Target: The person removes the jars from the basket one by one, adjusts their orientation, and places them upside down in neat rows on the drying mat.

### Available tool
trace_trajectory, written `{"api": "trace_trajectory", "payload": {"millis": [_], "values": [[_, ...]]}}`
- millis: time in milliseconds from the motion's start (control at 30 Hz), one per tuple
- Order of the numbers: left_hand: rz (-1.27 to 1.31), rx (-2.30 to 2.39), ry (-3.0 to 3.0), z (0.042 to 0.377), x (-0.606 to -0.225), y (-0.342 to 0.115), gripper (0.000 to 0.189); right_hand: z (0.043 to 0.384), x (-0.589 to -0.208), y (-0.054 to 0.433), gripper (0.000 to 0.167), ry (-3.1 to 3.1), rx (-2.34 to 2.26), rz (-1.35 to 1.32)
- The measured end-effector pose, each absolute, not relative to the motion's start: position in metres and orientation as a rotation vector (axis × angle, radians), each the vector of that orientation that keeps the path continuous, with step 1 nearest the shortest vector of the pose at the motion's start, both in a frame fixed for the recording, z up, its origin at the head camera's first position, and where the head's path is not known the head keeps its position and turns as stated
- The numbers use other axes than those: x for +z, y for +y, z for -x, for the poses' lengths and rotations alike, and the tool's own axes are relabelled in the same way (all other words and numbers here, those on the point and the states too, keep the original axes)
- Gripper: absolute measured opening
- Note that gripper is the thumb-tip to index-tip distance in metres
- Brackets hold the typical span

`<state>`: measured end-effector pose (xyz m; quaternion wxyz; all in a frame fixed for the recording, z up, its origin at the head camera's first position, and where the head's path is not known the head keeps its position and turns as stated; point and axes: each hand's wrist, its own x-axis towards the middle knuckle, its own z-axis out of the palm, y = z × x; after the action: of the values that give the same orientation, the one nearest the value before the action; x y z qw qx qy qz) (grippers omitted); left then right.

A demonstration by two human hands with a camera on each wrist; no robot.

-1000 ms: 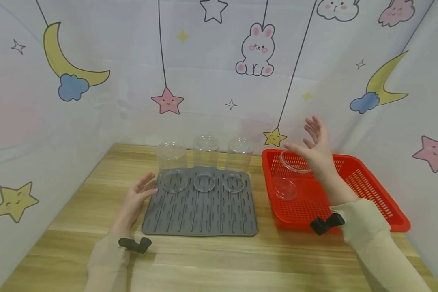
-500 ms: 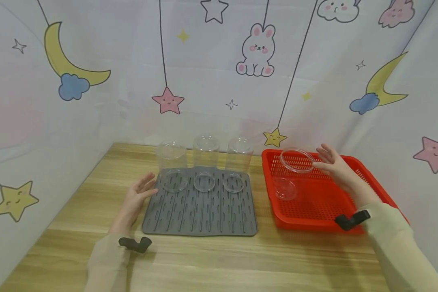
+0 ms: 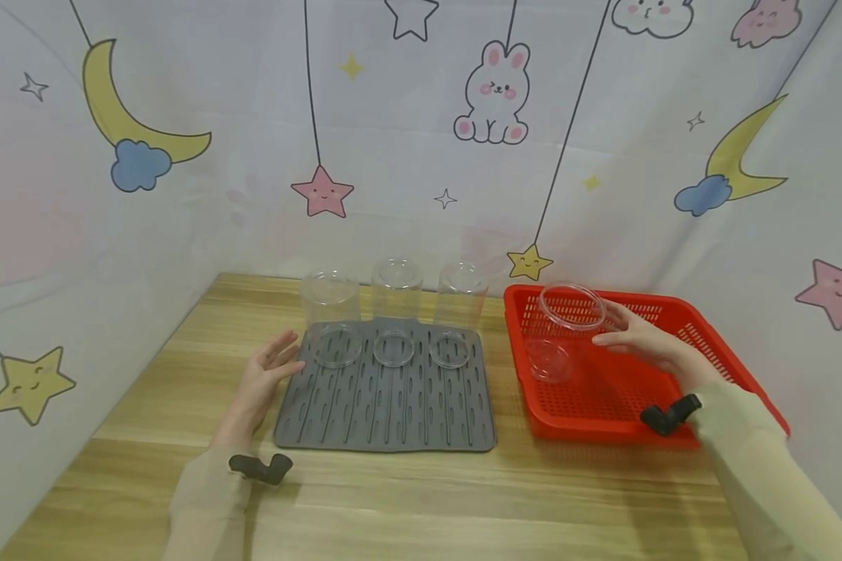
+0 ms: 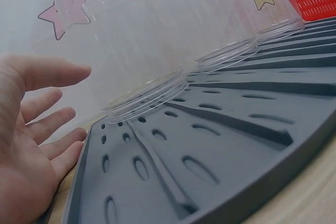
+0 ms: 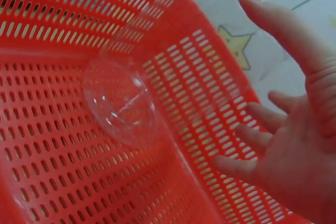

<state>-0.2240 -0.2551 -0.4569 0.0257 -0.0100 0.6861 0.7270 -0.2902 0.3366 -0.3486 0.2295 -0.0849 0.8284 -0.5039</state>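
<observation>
A clear plastic cup (image 3: 571,306) stands in the red basket (image 3: 606,428), its wide rim up and its base (image 5: 121,103) on the basket floor. My right hand (image 3: 645,343) is at the cup's right side, fingers behind the rim and thumb in front. In the right wrist view those fingers are spread and not curled round it; contact is hard to tell. My left hand (image 3: 265,382) lies beside the left edge of the grey drying mat (image 3: 386,413), fingers loose and holding nothing. The nearest cup (image 4: 147,98) stands rim down on that mat.
Three clear cups stand in a row along the mat's back: the left cup (image 3: 331,300), the middle cup (image 3: 396,288) and the right cup (image 3: 461,296). A wooden table (image 3: 393,506) lies under everything. A printed curtain (image 3: 407,140) hangs behind.
My right hand has come down from above the basket to the cup's right side, and its fingers have moved closer behind the rim. The left hand has stayed put.
</observation>
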Motion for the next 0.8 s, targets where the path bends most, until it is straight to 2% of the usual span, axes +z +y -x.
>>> {"api": "trace_trajectory", "payload": {"millis": [233, 800], "values": [[0.045, 2.238, 2.129, 0.224, -0.457, -0.255, 0.073, 0.293, -0.350, 0.327, 0.099, 2.263, -1.376, 0.223], [0.032, 2.222, 2.145, 0.224, -0.457, -0.255, 0.073, 0.299, -0.357, 0.314, 0.092, 2.262, -1.417, 0.280]]}}
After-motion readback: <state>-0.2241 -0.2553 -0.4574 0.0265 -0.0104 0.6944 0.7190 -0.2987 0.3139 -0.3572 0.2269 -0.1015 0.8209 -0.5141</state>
